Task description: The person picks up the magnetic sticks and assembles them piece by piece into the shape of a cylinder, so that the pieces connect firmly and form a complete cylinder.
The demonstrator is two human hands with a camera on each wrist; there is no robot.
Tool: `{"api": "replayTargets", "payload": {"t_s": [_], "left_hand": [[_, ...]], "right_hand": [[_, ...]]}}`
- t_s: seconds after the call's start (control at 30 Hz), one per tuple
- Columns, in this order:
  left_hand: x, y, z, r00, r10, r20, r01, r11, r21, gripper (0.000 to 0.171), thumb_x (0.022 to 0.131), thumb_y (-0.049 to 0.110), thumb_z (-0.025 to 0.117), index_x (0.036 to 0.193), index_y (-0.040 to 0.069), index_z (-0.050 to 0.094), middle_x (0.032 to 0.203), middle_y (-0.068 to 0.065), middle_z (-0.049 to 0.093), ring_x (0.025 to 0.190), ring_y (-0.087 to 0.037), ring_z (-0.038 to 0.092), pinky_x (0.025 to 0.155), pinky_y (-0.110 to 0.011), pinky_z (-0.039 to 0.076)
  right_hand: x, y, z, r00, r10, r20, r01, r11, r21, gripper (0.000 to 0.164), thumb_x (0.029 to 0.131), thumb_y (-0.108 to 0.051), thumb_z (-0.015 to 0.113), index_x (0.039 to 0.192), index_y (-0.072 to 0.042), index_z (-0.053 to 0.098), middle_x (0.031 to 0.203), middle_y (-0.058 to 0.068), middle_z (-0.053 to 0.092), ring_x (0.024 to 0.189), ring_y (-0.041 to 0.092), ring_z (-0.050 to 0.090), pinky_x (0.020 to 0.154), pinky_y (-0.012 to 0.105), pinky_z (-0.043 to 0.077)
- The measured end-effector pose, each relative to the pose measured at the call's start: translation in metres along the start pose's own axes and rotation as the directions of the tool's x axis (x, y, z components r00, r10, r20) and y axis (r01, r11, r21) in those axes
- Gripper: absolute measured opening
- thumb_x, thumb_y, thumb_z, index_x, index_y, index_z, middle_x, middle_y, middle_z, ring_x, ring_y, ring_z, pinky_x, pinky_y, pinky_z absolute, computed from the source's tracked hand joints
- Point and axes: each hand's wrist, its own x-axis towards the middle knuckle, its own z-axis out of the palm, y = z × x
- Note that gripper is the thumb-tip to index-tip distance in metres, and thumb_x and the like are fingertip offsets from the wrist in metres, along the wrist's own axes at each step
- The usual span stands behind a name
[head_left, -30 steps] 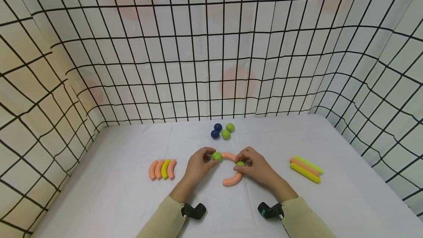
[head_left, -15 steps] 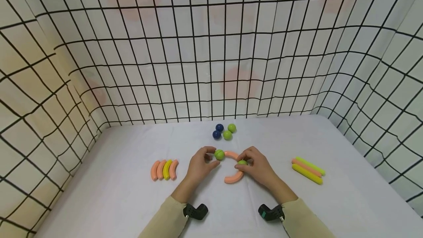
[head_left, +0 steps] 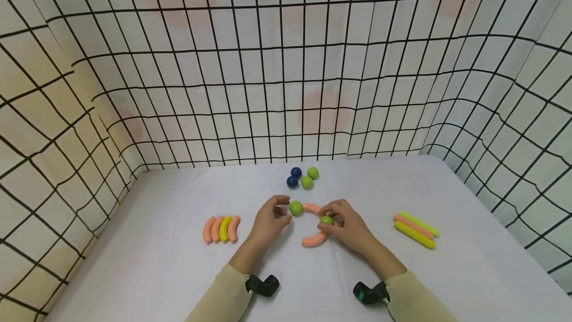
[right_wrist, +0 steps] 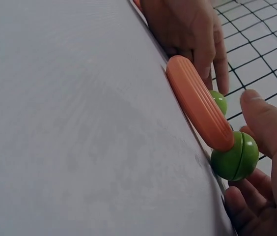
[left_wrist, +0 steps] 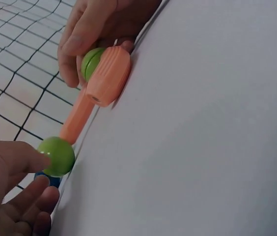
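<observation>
My left hand [head_left: 267,221], fingers spread and slightly bent, is just left of a green grooved ball [head_left: 296,207] and holds nothing. That ball meets the end of one orange curved piece [head_left: 310,207]. A second green ball [right_wrist: 235,155] joins that piece to another orange curved piece [head_left: 314,240], forming an arc that opens to the left. Around this second ball my right hand [head_left: 349,223] has its thumb and fingers parted; in the right wrist view the thumb [right_wrist: 259,105] stands off its surface. The arc rests on the white cloth.
Two dark blue balls [head_left: 292,182] and two green balls [head_left: 307,182] lie behind the arc. Several curved pieces [head_left: 215,229], orange and yellow, sit in a row at left. Straight sticks [head_left: 414,235] lie at right. Black netting [head_left: 304,88] surrounds the white table [head_left: 152,272].
The left thumb and fingers have let go of the left green ball and drawn back to the left. The right fingers have loosened around their ball, which shows more fully.
</observation>
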Motion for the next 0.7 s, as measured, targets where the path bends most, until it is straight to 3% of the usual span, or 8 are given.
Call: {"api": "replayTargets", "payload": {"t_s": [0.17, 0.33, 0.5, 0.7], "left_hand": [[0.007, 0.001, -0.004, 0.996, -0.079, -0.044, 0.075, 0.994, -0.077, 0.041, 0.088, 0.002, 0.058, 0.129, 0.008, 0.06, 0.125, -0.01, 0.066, 0.104, -0.021, 0.062, 0.088, -0.033, 0.051], [0.023, 0.006, -0.006, 0.987, -0.142, -0.079, 0.134, 0.986, -0.099, 0.036, 0.091, 0.009, 0.059, 0.127, 0.008, 0.061, 0.125, -0.01, 0.066, 0.108, -0.024, 0.062, 0.086, -0.034, 0.053], [0.044, 0.008, -0.003, 0.974, -0.198, -0.11, 0.187, 0.977, -0.103, 0.035, 0.092, 0.011, 0.061, 0.127, 0.008, 0.062, 0.125, -0.01, 0.065, 0.112, -0.026, 0.062, 0.088, -0.035, 0.053], [0.064, 0.004, -0.004, 0.98, -0.18, -0.08, 0.173, 0.982, -0.081, 0.04, 0.092, 0.009, 0.065, 0.132, 0.008, 0.059, 0.132, -0.013, 0.06, 0.119, -0.028, 0.057, 0.097, -0.041, 0.051]], "right_hand": [[-0.004, 0.001, -0.002, 0.995, -0.064, 0.07, 0.066, 0.998, -0.018, 0.03, 0.084, -0.031, 0.08, 0.112, -0.029, 0.07, 0.133, 0.002, 0.051, 0.102, 0.018, 0.053, 0.076, 0.023, 0.045], [-0.006, 0.004, -0.004, 0.987, -0.115, 0.11, 0.119, 0.993, -0.026, 0.032, 0.082, -0.043, 0.08, 0.111, -0.035, 0.069, 0.145, 0.005, 0.045, 0.102, 0.016, 0.054, 0.075, 0.022, 0.045], [-0.007, 0.005, -0.005, 0.98, -0.153, 0.126, 0.159, 0.986, -0.039, 0.03, 0.08, -0.047, 0.081, 0.106, -0.039, 0.069, 0.149, 0.005, 0.043, 0.122, 0.026, 0.052, 0.083, 0.029, 0.045], [-0.008, 0.005, -0.002, 0.972, -0.185, 0.146, 0.191, 0.981, -0.033, 0.028, 0.079, -0.041, 0.083, 0.104, -0.04, 0.07, 0.15, 0.006, 0.042, 0.135, 0.034, 0.045, 0.095, 0.045, 0.044]]}}
